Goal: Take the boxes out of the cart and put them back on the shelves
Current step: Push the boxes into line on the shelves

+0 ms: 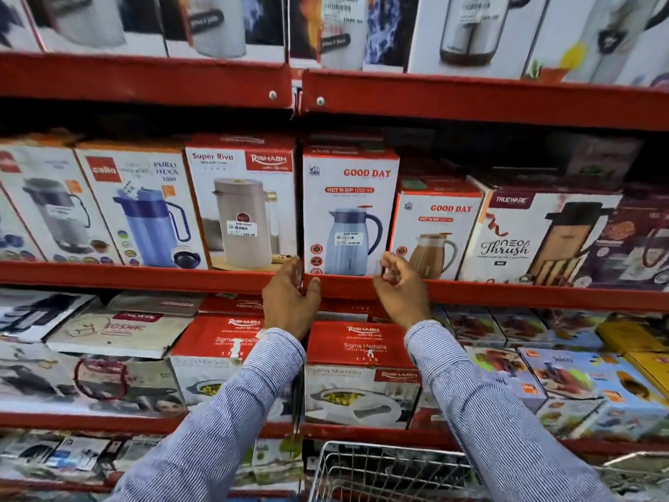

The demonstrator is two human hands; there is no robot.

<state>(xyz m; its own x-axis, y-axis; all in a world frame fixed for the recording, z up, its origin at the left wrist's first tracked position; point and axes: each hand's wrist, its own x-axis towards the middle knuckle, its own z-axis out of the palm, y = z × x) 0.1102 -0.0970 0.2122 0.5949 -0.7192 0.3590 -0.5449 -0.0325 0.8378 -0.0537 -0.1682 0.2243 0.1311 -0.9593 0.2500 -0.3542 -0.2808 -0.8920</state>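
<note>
A white and red Good Day Hot N Sip box point(350, 211), printed with a blue jug, stands upright on the middle red shelf point(144, 275). My left hand point(289, 302) grips its lower left corner, fingers along the side and thumb on the front. My right hand point(400, 288) pinches its lower right corner with curled fingers, beside a smaller Good Day box point(434, 233). The wire cart point(380, 465) is at the bottom, between my striped sleeves; I see no box in the part that shows.
A Super Riva box point(240, 204) stands tight against the left side of the held box. A Trueware box point(535, 237) is further right. Rishabh casserole boxes point(362, 371) fill the shelf below my hands. More flask boxes line the top shelf point(470, 99).
</note>
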